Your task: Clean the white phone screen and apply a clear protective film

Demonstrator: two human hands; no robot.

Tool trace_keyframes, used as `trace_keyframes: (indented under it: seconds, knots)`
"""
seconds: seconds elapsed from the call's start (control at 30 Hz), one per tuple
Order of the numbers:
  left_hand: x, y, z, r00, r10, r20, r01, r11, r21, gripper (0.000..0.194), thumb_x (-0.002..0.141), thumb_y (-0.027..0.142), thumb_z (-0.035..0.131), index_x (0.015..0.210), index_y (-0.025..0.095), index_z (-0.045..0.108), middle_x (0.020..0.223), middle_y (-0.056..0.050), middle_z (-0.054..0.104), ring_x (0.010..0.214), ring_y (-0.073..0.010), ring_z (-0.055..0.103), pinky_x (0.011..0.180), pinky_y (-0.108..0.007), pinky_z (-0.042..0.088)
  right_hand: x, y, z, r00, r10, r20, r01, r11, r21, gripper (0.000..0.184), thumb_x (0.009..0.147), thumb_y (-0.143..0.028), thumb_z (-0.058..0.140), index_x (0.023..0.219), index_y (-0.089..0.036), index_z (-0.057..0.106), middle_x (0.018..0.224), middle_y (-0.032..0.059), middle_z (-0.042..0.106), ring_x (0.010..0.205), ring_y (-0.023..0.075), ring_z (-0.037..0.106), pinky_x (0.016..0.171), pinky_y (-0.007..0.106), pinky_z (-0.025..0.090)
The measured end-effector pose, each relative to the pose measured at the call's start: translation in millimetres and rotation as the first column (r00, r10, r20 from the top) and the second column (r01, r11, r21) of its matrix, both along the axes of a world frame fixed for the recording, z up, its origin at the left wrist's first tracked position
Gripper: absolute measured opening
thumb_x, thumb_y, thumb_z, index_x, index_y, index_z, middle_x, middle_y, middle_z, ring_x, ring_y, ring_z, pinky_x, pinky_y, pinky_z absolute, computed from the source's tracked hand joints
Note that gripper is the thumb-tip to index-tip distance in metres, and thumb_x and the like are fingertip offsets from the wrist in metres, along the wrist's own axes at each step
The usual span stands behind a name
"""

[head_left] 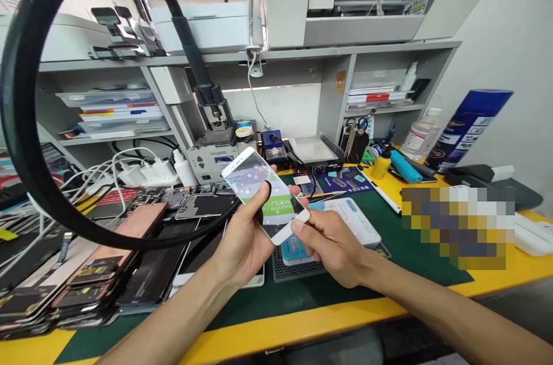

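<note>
With forearms point(194, 301) foremost, clasps white phone point(283, 209) above green mat point(268, 299) in fingers of left hand point(246, 241), pinches its near end with fingers of right hand point(341, 250).

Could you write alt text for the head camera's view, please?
A bare left hand holds a white, rectangular smartphone while the bare right hand grasps its lower end, above a green mat on a yellow workbench. A thick black tube loops before stacked phone parts at left.
</note>
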State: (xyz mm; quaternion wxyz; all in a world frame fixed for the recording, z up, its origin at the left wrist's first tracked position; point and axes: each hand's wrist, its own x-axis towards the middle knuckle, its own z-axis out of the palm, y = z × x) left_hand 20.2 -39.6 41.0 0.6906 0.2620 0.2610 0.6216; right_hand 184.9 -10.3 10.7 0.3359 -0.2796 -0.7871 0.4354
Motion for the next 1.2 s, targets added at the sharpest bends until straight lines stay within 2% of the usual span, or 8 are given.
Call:
trace_keyframes:
  seconds: [0.27,0.43,0.53,0.67,0.87,0.93,1.07,1.2]
  knots:
    - [-2.7,-0.7,-3.0,1.000,-0.017,-0.011,0.018,1.000,0.020,0.046,0.095,0.027,0.056,0.141,0.029,0.047,0.104,-0.008,0.074,0.084,-0.0228,0.074,0.083,-0.040,0.058,6.7,4.3,4.3,0.995,0.097,0.028,-0.096,0.995,-0.036,0.057,0.101,-0.050,0.033,0.060,-0.019,0.054,0.055,0.0021,0.054,0.053,0.0148,0.051,0.056,0.028,0.040]
    - [-9.0,2.2,-7.1,0.993,0.004,-0.122,0.000,0.999,0.033,0.041,0.091,0.031,0.063,0.130,0.020,0.058,0.097,-0.009,0.076,0.081,-0.0232,0.074,0.078,-0.035,0.060,5.3,4.6,5.4,0.987,0.157,0.037,-0.153,0.985,-0.082,0.063,0.102,-0.053,0.029,0.059,-0.018,0.059,0.058,0.0039,0.060,0.052,0.0140,0.053,0.056,0.028,0.043]
    - [-12.3,4.0,-5.8,0.968,0.027,-0.250,-0.025,1.000,0.009,0.037,0.087,0.037,0.068,0.113,0.011,0.067,0.086,-0.012,0.076,0.077,-0.0249,0.074,0.070,-0.032,0.060,5.4,9.5,7.5,0.997,0.077,0.004,-0.077,0.994,-0.081,0.065,0.102,-0.053,0.029,0.056,-0.018,0.059,0.055,0.0035,0.059,0.050,0.0133,0.053,0.053,0.027,0.041]
    - [-14.2,4.5,-2.2,0.927,0.002,-0.375,-0.009,1.000,-0.018,0.035,0.085,0.042,0.069,0.096,0.008,0.068,0.082,-0.014,0.075,0.069,-0.0249,0.073,0.060,-0.032,0.060,8.9,21.1,10.4,0.974,-0.161,-0.158,0.160,0.987,-0.019,0.052,0.097,-0.050,0.047,0.057,-0.018,0.052,0.051,-0.0004,0.052,0.045,0.0115,0.048,0.047,0.025,0.037]
    - [-19.4,5.0,-1.2,0.946,-0.260,-0.196,0.251,0.966,-0.066,0.061,0.095,0.060,0.037,0.108,0.009,0.067,0.080,-0.016,0.072,0.068,-0.0266,0.071,0.061,-0.038,0.059,10.1,31.2,12.8,0.933,-0.276,-0.231,0.289,0.957,0.025,0.030,0.094,-0.043,0.055,0.076,-0.019,0.055,0.060,-0.0024,0.056,0.045,0.0104,0.048,0.047,0.025,0.040]
    - [-21.3,5.4,-0.3,0.947,-0.286,-0.145,0.282,0.958,-0.049,0.058,0.097,0.055,0.035,0.110,0.008,0.066,0.084,-0.017,0.072,0.071,-0.0279,0.071,0.064,-0.041,0.059,9.5,32.7,13.1,0.932,-0.294,-0.213,0.304,0.952,0.017,0.025,0.092,-0.042,0.057,0.089,-0.017,0.060,0.066,-0.0013,0.059,0.047,0.0107,0.050,0.048,0.025,0.041]
    - [-23.3,7.3,1.1,0.930,-0.346,-0.122,0.341,0.938,-0.061,0.052,0.097,0.047,0.034,0.113,0.008,0.064,0.092,-0.020,0.071,0.071,-0.0306,0.071,0.064,-0.047,0.058,8.4,35.1,12.4,0.948,-0.267,-0.173,0.265,0.964,-0.032,0.033,0.090,-0.041,0.059,0.112,-0.015,0.060,0.078,0.0012,0.064,0.051,0.0116,0.055,0.053,0.027,0.046]
    - [-24.8,10.3,1.4,0.922,-0.379,-0.073,0.372,0.923,-0.094,0.048,0.097,0.045,0.035,0.116,0.009,0.061,0.095,-0.020,0.071,0.068,-0.0294,0.071,0.060,-0.044,0.057,5.9,38.0,9.8,0.957,-0.253,-0.146,0.250,0.968,-0.038,0.035,0.090,-0.042,0.057,0.111,-0.015,0.063,0.080,0.0022,0.065,0.049,0.0107,0.056,0.052,0.026,0.046]
